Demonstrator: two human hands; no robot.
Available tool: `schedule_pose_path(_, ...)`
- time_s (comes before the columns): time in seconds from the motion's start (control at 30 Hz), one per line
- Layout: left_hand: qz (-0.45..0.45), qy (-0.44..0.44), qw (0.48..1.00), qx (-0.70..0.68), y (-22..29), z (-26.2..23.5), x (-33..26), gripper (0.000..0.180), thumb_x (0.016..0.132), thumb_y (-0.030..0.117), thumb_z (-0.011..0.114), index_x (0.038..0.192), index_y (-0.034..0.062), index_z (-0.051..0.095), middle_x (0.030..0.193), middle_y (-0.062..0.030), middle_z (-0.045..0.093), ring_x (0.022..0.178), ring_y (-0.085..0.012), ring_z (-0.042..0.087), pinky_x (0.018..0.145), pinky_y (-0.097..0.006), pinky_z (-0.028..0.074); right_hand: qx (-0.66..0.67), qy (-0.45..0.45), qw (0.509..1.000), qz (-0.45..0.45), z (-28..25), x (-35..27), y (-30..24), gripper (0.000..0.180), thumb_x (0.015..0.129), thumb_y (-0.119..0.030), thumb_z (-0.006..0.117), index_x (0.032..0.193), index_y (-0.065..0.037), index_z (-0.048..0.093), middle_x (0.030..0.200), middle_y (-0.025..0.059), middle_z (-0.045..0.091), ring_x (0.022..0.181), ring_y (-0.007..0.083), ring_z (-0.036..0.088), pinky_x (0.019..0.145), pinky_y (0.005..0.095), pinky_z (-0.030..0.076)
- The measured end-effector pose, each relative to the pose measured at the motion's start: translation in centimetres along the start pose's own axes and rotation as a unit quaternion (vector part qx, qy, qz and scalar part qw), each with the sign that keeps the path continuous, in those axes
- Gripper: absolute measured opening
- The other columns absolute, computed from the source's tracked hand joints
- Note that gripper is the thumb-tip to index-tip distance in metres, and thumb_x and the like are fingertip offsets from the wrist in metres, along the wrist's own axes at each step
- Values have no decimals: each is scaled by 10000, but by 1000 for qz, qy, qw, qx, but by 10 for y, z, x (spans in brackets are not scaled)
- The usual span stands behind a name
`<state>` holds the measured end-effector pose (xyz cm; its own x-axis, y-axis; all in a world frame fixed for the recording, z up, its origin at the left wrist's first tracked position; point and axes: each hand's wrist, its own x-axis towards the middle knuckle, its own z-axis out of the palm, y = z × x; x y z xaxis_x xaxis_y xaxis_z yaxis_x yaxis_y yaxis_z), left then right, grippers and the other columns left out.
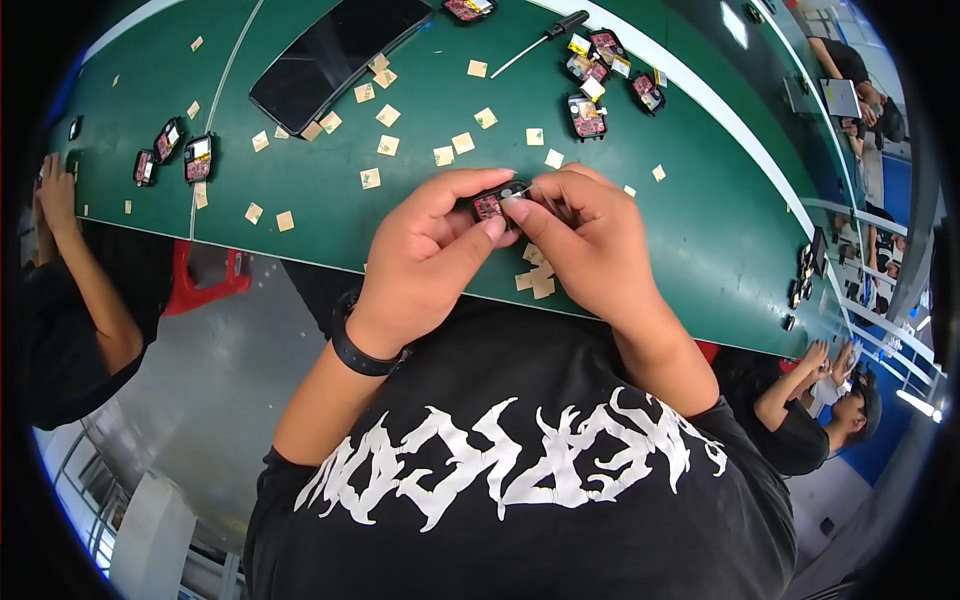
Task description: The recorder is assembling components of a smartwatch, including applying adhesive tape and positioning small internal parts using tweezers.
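Close to the table's front edge, a small black-cased device (487, 207) with a red circuit board inside is held between both hands. My left hand (412, 255), with a black band on its wrist, grips the casing's left side between thumb and fingers. On the other side my right hand (598, 240) is closed on the casing, its thumb pressed over the board near a small pale round part. The fingers hide much of the casing. Just below them lies a small pile of beige square pads (536, 278).
More beige pads (388, 146) are scattered over the green table (320, 195). A black tray-like panel (340, 60) and a screwdriver (540, 43) lie farther back. Similar open devices (587, 116) cluster right of centre, others (198, 158) at left. Co-workers sit on both sides; a red stool (205, 285) stands left.
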<state>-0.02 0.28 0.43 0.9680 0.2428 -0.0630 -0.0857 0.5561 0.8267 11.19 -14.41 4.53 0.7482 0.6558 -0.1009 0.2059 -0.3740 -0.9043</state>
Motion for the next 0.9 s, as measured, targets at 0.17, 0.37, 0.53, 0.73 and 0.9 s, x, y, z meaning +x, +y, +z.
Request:
schedule_pose_path(0.17, -103, 5, 987, 125, 15, 7, -9, 317, 1023, 31, 605, 1324, -30, 528, 1065, -90, 674, 825, -124, 680, 703, -252, 554, -73, -37, 996, -39, -14, -5, -13, 132, 899, -89, 763, 891, 26, 701, 754, 91, 574, 622, 182, 515, 567, 328, 411)
schedule_pose_path(0.37, -100, -19, 979, 174, 33, 7, -22, 239, 1010, 19, 596, 1238, -33, 544, 980, -83, 689, 683, -96, 648, 555, -225, 509, -43, -116, 991, -48, -19, -16, -26, 143, 903, -87, 758, 948, 35, 699, 782, 105, 585, 635, 202, 542, 565, 340, 420)
schedule_pose_path(0.53, -96, -59, 974, 195, 48, 9, -27, 252, 1025, 37, 555, 1259, -55, 543, 1001, -108, 693, 723, -122, 673, 611, -246, 554, 34, -121, 992, 5, -17, -23, -33, 150, 922, -108, 759, 944, 28, 700, 786, 83, 585, 647, 167, 533, 570, 323, 414)
schedule_pose_path(0.73, -35, -92, 983, 158, 59, 8, -32, 387, 1068, 157, 456, 1344, -100, 541, 1052, -165, 691, 788, -177, 694, 698, -302, 591, 124, -114, 985, 29, -17, -30, -36, 157, 951, -122, 751, 935, 22, 691, 802, 48, 595, 652, 97, 510, 570, 285, 399)
schedule_pose_path(0.9, 5, -107, 971, 214, 62, 7, -32, 405, 1034, 110, 473, 1371, -105, 539, 1049, -167, 702, 775, -171, 697, 705, -302, 597, 160, -114, 980, 42, -18, -30, -39, 176, 955, -132, 757, 917, 24, 684, 816, 31, 605, 646, 61, 494, 561, 263, 384)
